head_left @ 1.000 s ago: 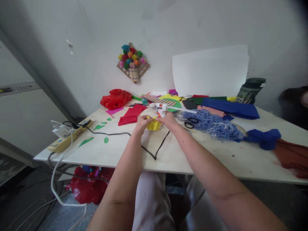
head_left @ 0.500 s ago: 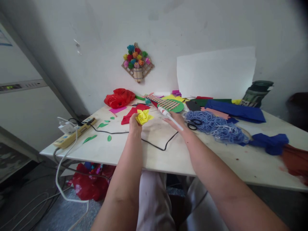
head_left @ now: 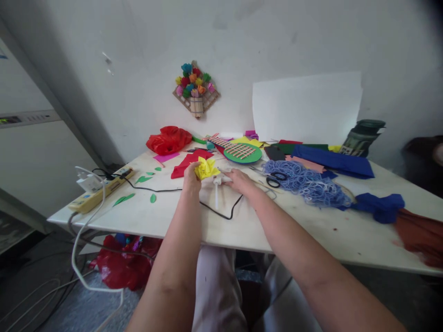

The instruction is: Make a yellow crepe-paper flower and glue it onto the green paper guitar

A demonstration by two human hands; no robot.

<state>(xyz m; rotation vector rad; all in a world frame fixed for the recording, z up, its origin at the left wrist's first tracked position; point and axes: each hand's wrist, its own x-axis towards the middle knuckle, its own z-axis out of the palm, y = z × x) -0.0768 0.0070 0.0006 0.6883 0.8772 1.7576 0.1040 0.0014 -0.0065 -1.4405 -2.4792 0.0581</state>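
Observation:
My left hand [head_left: 192,177] is closed, pinching a yellow paper flower [head_left: 206,169] by its left side above the table. Close by on the right, my right hand [head_left: 238,180] grips a white hot glue gun [head_left: 218,180]. A pale glue stick points down from the gun, whose front is beside the flower's lower right edge. I cannot tell whether the two touch. Red paper [head_left: 185,165] lies behind my left hand. Beyond my right hand rests a green round piece [head_left: 258,157] with a woven strip lattice on it.
Black-handled scissors [head_left: 273,180] lie against tangled blue string [head_left: 308,184] on the right. A black cord [head_left: 221,215] runs across the table from the power strip [head_left: 100,191]. Green paper leaves [head_left: 152,198] lie at left. A dark bottle [head_left: 363,138] stands at back right.
My right hand has brought the glue gun leftward to the yellow flower, and the glue stick now points down. My left hand still holds the flower. The view has shifted slightly.

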